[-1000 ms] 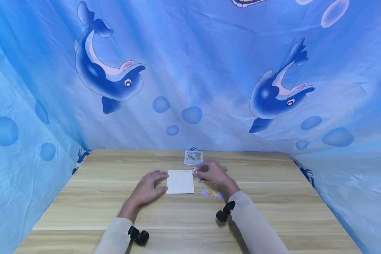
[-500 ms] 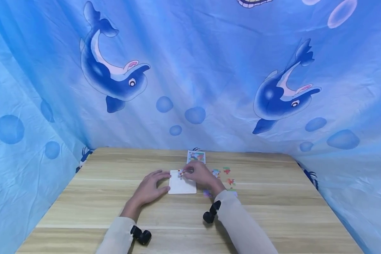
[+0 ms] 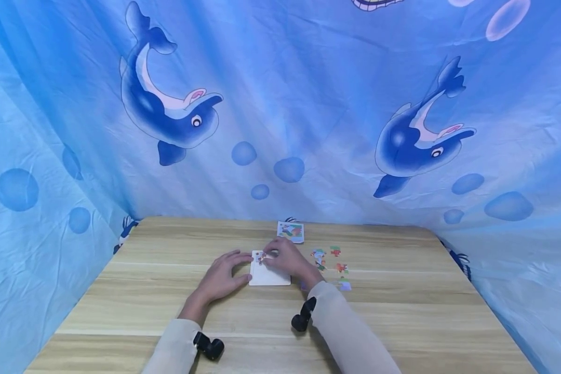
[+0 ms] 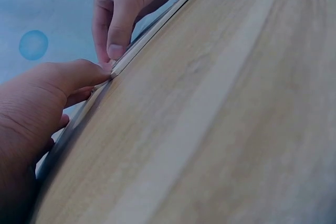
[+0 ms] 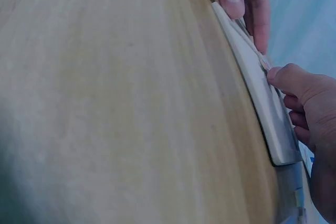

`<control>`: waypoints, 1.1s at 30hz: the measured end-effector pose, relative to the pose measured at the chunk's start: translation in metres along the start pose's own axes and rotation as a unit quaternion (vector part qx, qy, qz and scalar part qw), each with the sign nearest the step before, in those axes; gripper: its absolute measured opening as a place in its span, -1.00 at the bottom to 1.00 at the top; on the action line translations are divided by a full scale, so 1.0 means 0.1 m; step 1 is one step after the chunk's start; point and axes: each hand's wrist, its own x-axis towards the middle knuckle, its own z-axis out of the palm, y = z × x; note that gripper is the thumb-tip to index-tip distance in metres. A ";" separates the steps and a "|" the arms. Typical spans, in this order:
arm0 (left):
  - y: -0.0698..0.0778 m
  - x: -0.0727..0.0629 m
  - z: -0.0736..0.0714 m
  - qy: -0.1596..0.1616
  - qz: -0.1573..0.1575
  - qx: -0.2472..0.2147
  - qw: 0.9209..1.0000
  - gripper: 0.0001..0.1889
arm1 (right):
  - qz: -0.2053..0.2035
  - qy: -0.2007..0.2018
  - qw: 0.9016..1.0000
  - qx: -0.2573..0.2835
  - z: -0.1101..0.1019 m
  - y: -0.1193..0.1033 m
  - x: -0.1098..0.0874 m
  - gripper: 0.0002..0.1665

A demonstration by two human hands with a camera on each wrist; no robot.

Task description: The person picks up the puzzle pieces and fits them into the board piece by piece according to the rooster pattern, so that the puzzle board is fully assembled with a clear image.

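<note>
A square white puzzle tray (image 3: 267, 277) lies flat on the table. My left hand (image 3: 222, 275) rests at its left side, thumb near the lower corner and fingertips near the upper edge. With thumb and fingertips, my right hand (image 3: 286, 261) pinches a small colourful jigsaw piece (image 3: 261, 257) close over the tray's upper left corner. In the right wrist view, the right thumb and fingers come together at the raised rim of the tray (image 5: 254, 87). From the left wrist, both hands show meeting at the tray's edge, and the piece is mostly hidden.
Several loose jigsaw pieces lie right of the tray, among them a red and green one (image 3: 335, 251) and an orange one (image 3: 342, 268). A picture card (image 3: 292, 231) lies behind the tray. A blue dolphin-print curtain (image 3: 327, 202) hangs behind the wooden table (image 3: 168, 270).
My right hand has moved left from the loose pieces to the tray's upper left, bringing a jigsaw piece. My left hand has stayed at the tray's left edge. The view has shifted slightly.
</note>
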 end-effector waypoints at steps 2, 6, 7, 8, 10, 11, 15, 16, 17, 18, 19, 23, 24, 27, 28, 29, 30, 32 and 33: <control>0.01 0.00 0.00 -0.001 -0.001 -0.002 1.000 -0.46 | 0.000 0.000 1.000 -0.004 0.02 0.01 0.01 -0.70; 0.01 0.00 -0.01 -0.002 -0.001 -0.001 1.000 -0.46 | 0.007 -0.002 1.000 -0.004 0.04 0.02 0.01 -0.68; 0.01 0.00 -0.01 -0.002 -0.001 0.000 1.000 -0.46 | 0.010 -0.004 1.000 0.000 0.04 0.02 0.01 -0.68; 0.01 0.00 -0.01 -0.002 -0.001 0.000 1.000 -0.46 | 0.012 -0.005 1.000 0.002 0.04 0.02 0.01 -0.69; 0.01 0.00 -0.01 -0.003 -0.002 0.000 1.000 -0.46 | 0.015 -0.004 1.000 0.008 0.05 0.02 0.01 -0.72; 0.01 0.00 -0.01 -0.003 -0.002 -0.001 1.000 -0.46 | 0.015 -0.003 1.000 0.010 0.05 0.02 0.01 -0.73; 0.02 0.00 -0.02 -0.006 -0.002 -0.003 1.000 -0.45 | 0.015 0.000 1.000 0.010 0.05 0.02 0.01 -0.77; 0.02 0.00 -0.02 -0.004 -0.002 -0.004 1.000 -0.45 | 0.015 0.000 1.000 0.008 0.05 0.01 0.01 -0.77; 0.02 0.00 -0.02 -0.003 -0.002 -0.004 1.000 -0.46 | 0.016 -0.001 1.000 0.007 0.05 0.01 0.01 -0.77; 0.02 0.01 -0.01 -0.002 -0.002 -0.005 1.000 -0.46 | 0.014 0.000 1.000 0.004 0.05 0.01 0.01 -0.76; 0.01 0.01 -0.01 0.000 -0.003 -0.006 1.000 -0.46 | 0.011 0.001 1.000 0.002 0.04 0.00 0.01 -0.76; 0.02 0.01 0.01 -0.004 -0.005 -0.007 1.000 -0.45 | 0.009 -0.003 1.000 -0.001 -0.02 0.00 -0.04 -0.70; 0.02 0.01 0.02 -0.006 -0.006 -0.007 1.000 -0.45 | 0.010 -0.005 1.000 0.003 -0.06 0.00 -0.07 -0.68; 0.03 0.00 0.02 -0.009 -0.007 -0.004 1.000 -0.46 | 0.020 -0.011 0.999 0.029 -0.19 0.01 -0.15 -0.62; 0.03 0.00 0.01 -0.008 -0.008 -0.003 1.000 -0.46 | 0.028 -0.012 0.999 0.040 -0.25 0.02 -0.18 -0.59; 0.04 -0.01 -0.01 -0.006 -0.009 -0.002 1.000 -0.46 | 0.034 -0.010 0.998 0.053 -0.30 0.03 -0.21 -0.58; 0.04 -0.01 -0.03 -0.003 -0.010 -0.002 1.000 -0.47 | 0.038 -0.008 0.997 0.059 -0.35 0.05 -0.23 -0.57; 0.05 -0.01 -0.02 0.000 -0.009 -0.005 1.000 -0.47 | 0.049 -0.005 0.997 0.067 -0.47 0.14 -0.33 -0.57; 0.06 -0.01 -0.02 0.002 -0.007 -0.006 1.000 -0.47 | 0.056 -0.003 0.996 0.064 -0.52 0.19 -0.38 -0.57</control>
